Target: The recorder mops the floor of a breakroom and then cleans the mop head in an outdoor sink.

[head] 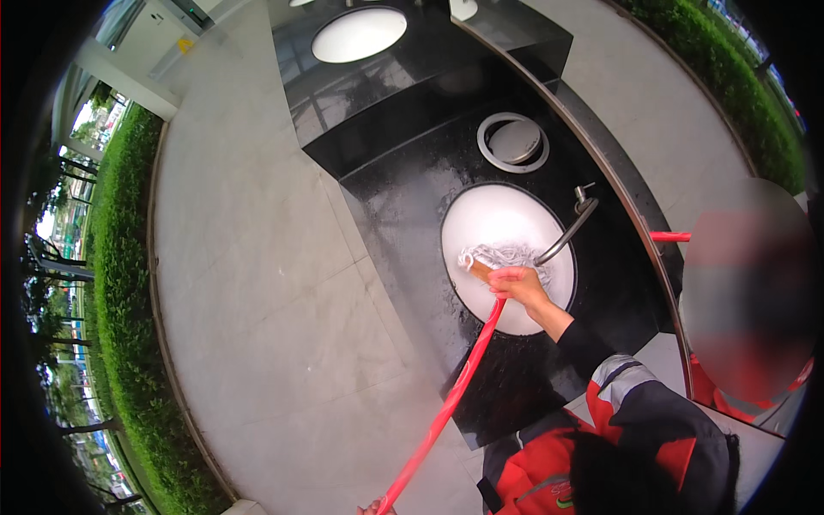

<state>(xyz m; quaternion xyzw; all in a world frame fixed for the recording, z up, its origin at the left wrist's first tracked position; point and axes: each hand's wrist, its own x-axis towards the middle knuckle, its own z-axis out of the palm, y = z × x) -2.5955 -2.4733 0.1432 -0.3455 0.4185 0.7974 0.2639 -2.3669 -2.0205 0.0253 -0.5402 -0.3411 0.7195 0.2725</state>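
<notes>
A string mop lies with its white cotton strands point(508, 255) bunched in an oval white washbasin point(473, 212). My right hand point(520, 287) grips it close to the head, where a brown wooden piece point(478, 270) meets the red handle point(444, 412). From there the handle slants down to the picture's lower edge. There my left hand point(370, 508), mostly cut off by the frame, is closed around it. The curved metal faucet point(566, 237) ends just over the strands; whether water runs is unclear.
Set into the wet black countertop point(412, 193) is a round metal-rimmed opening with a tilted lid point(515, 143). A higher counter holds another white basin point(360, 35). A mirror edge point(579, 135) runs along the right. Grey floor tiles point(270, 257) and a hedge point(122, 290) lie left.
</notes>
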